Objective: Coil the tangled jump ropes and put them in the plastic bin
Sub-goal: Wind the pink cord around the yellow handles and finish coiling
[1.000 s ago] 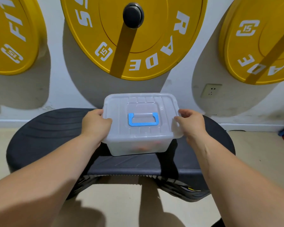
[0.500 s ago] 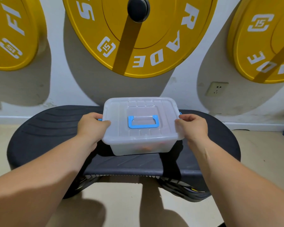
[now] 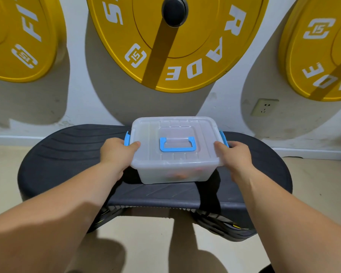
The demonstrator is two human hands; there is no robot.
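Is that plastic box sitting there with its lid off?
No, the lid covers the plastic bin, blue handle on top, while the left hand and right hand hold its sides.

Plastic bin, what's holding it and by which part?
The plastic bin is held at both ends: left hand at its left, right hand at its right.

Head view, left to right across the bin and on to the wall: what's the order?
Order: left hand → blue carry handle on the lidded translucent plastic bin → right hand → white wall socket. Skipped: blue side latches, which overlap the hands.
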